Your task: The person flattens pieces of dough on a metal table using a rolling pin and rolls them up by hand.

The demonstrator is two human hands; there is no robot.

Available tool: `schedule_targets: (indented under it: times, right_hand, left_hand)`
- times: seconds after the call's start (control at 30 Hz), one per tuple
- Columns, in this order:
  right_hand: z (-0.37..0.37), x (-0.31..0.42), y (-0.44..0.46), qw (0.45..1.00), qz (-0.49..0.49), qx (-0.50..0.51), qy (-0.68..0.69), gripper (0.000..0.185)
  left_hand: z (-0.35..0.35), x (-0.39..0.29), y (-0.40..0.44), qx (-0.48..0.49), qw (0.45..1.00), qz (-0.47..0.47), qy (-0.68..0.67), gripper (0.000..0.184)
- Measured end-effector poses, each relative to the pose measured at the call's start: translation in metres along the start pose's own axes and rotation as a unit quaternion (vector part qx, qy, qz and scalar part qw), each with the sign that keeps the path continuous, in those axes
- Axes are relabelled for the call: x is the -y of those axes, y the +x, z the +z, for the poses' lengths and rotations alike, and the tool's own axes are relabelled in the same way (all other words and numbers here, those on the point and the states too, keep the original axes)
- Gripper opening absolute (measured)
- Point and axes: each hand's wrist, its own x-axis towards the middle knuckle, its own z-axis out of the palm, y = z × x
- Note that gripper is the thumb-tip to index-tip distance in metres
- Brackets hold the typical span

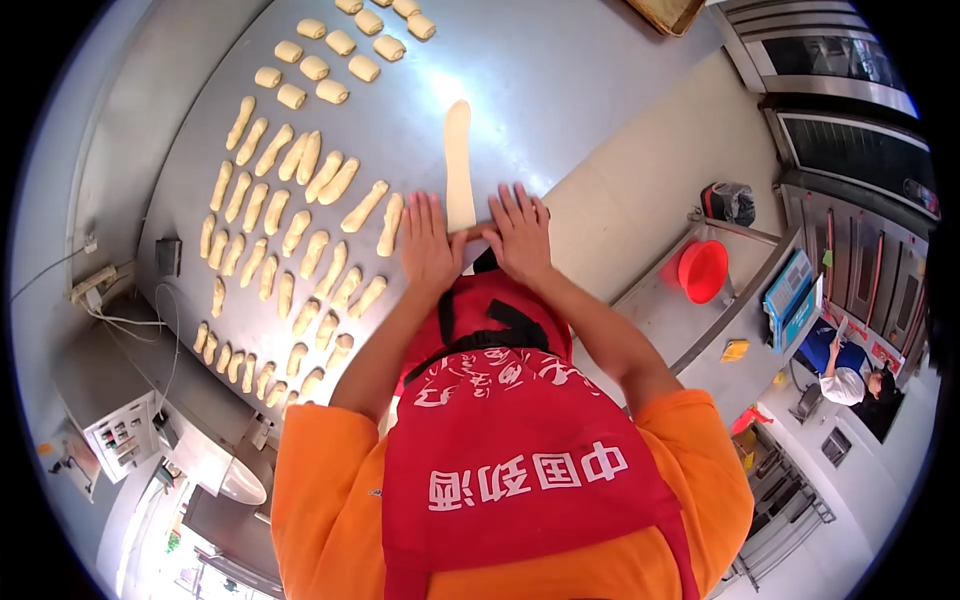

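Note:
A long flat strip of dough lies on the metal table, pointing away from me. Across its near end is a wooden rolling pin, mostly covered by my hands. My left hand rests on the pin's left end, palm down with fingers stretched out. On its right end lies my right hand, also flat, its fingers spread. Several elongated dough pieces lie in rows left of my left hand. Farther off, at the upper left, are several short rolled dough pieces.
A tray stands at the table's far right edge. To the right are a sink with a red bowl, a black bag and a blue box. Another person is at the far right.

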Motion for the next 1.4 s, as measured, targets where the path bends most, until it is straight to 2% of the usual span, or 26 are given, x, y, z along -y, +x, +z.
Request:
schedule_targets:
  times: [0.1,0.2,0.3,0.4,0.5,0.6,0.63,0.73,0.77,0.83,0.9,0.97,1.03,1.1,1.2,1.23,1.3,1.33,1.4]
  right_hand:
    - [0.005,-0.001,-0.044,0.999,-0.036,0.023,0.008,0.058]
    - [0.006,-0.020,-0.034,0.992,-0.098,0.061,0.046,0.059]
    - [0.000,-0.008,0.006,0.977,-0.202,-0.038,0.050,0.054]
    - [-0.047,0.044,0.073,0.975,-0.093,-0.192,0.065,0.044]
    - [-0.012,0.017,0.113,0.965,0.103,-0.194,0.145,0.039]
    - [0.018,-0.009,0.135,0.967,0.171,-0.121,0.146,0.036]
    - [0.023,-0.012,0.140,0.969,0.165,-0.126,0.134,0.036]
    - [0.031,-0.018,0.168,0.971,0.146,-0.146,0.124,0.032]
    - [0.033,-0.019,0.177,0.968,0.139,-0.156,0.140,0.030]
    - [0.035,-0.019,0.195,0.959,0.143,-0.163,0.185,0.021]
    - [0.041,-0.020,0.203,0.948,0.174,-0.147,0.222,0.016]
    - [0.043,-0.019,0.207,0.935,0.201,-0.134,0.258,0.011]
    - [0.042,-0.021,0.207,0.923,0.219,-0.119,0.292,0.008]
    - [0.041,-0.025,0.204,0.945,0.158,-0.144,0.249,0.009]
    - [0.041,-0.026,0.189,0.951,0.072,-0.172,0.248,0.010]
    - [0.037,-0.025,0.186,0.948,0.040,-0.181,0.258,0.009]
    - [0.010,-0.018,0.161,0.913,0.133,-0.030,0.383,0.008]
    - [-0.012,-0.011,0.148,0.880,0.179,0.046,0.437,0.007]
    - [-0.050,0.002,0.125,0.868,0.143,0.074,0.470,0.007]
  left_hand:
    - [0.007,-0.003,-0.049,0.033,0.999,0.011,-0.033,0.082]
    - [-0.003,0.010,-0.055,0.060,0.992,0.107,0.026,0.065]
    - [-0.031,0.018,-0.056,0.101,0.992,0.021,-0.068,0.043]
    - [-0.063,0.031,-0.057,-0.071,0.993,-0.061,-0.073,0.031]
    - [-0.073,0.054,-0.053,-0.187,0.972,-0.143,-0.015,0.034]
    - [-0.078,0.066,-0.045,-0.212,0.950,-0.212,0.091,0.040]
    - [-0.079,0.066,-0.039,-0.231,0.941,-0.213,0.127,0.046]
    - [-0.075,0.056,-0.004,-0.281,0.937,-0.189,0.085,0.047]
    - [-0.072,0.057,0.013,-0.239,0.955,-0.174,0.028,0.040]
    - [-0.062,0.051,0.063,-0.161,0.970,-0.140,-0.115,0.036]
    - [-0.035,0.040,0.117,-0.135,0.980,-0.089,-0.117,0.027]
    - [-0.007,0.031,0.165,-0.157,0.981,-0.034,-0.104,0.019]
    - [0.007,0.031,0.193,-0.134,0.980,-0.036,-0.143,0.015]
    - [0.014,0.031,0.207,-0.107,0.978,-0.054,-0.172,0.013]
    - [0.006,0.043,0.201,-0.095,0.970,-0.008,-0.222,0.011]
    - [-0.006,0.043,0.195,-0.036,0.963,-0.040,-0.266,0.010]
    - [-0.035,0.040,0.169,0.078,0.928,-0.102,-0.351,0.009]
    - [-0.046,0.039,0.152,0.100,0.903,-0.108,-0.404,0.010]
    - [-0.075,0.027,0.120,0.133,0.866,-0.107,-0.471,0.012]
